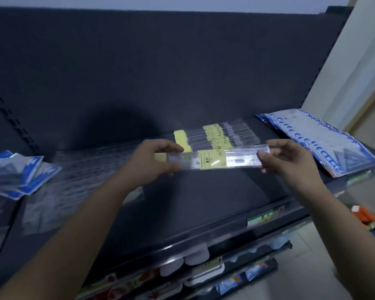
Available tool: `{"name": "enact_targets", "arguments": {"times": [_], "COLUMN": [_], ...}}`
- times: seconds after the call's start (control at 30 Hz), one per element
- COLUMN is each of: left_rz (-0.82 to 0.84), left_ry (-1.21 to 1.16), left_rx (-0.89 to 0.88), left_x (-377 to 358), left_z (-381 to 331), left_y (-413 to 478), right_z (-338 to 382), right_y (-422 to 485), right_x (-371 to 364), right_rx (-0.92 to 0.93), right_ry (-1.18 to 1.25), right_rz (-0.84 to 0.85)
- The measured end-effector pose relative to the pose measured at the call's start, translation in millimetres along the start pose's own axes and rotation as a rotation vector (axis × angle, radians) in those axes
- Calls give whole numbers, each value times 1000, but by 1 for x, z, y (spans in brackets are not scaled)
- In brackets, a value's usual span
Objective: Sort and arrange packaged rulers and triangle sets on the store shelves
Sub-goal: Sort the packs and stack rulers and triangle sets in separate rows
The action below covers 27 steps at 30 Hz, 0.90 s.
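I hold one clear packaged ruler (pixel 212 159) with a yellow label level above the dark shelf (pixel 204 195). My left hand (pixel 154 161) grips its left end, and my right hand (pixel 288 159) pinches its right end. Just behind it, a row of several like rulers (pixel 217 135) lies on the shelf. Blue-and-white triangle set packs (pixel 325 144) lie overlapped at the shelf's right end. More blue triangle set packs (pixel 15 172) lie at the far left.
Blurred clear packs (pixel 74 169) lie on the shelf's left part. The shelf's front edge carries price tags (pixel 260 219). Lower shelves below hold assorted goods (pixel 182 267). A cream wall (pixel 355 72) stands at right, with small items (pixel 368 219) near the floor.
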<state>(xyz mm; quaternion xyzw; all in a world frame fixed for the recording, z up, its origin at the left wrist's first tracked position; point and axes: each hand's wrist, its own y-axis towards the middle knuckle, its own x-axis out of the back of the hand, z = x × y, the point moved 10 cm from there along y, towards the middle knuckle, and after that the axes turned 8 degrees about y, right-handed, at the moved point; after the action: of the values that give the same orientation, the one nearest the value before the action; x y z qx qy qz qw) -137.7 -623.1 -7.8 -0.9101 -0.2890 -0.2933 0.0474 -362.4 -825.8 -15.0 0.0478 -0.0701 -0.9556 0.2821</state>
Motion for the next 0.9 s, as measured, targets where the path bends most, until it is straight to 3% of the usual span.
{"name": "enact_targets", "arguments": {"times": [0.13,0.23,0.43,0.5,0.6,0.73,0.9], "left_rz": [-50,0,98,111,73,19,-72], "left_ry": [217,366,503,598,804,904,974], "left_rx": [-79,-85,-33,-49,-95,-37,65], "left_x": [-22,-42,-73,-78,-83,-89,-81], "left_z": [-5,-3,3,1,-10,-15,-23], "left_y": [38,58,71,72,71,68,54], "right_z": [-26,-35,-34,-36,-43,-46,-15], "right_y": [47,77,111,117,127,131,115], "right_x": [15,22,17,13,9,7,-16], "right_rx": [-66,-57,114,144,138,166,409], "right_ry": [16,-97,-791,-904,-964,-1060,-1076], "right_rz": [-55,-77,38,85,151,176,173]}}
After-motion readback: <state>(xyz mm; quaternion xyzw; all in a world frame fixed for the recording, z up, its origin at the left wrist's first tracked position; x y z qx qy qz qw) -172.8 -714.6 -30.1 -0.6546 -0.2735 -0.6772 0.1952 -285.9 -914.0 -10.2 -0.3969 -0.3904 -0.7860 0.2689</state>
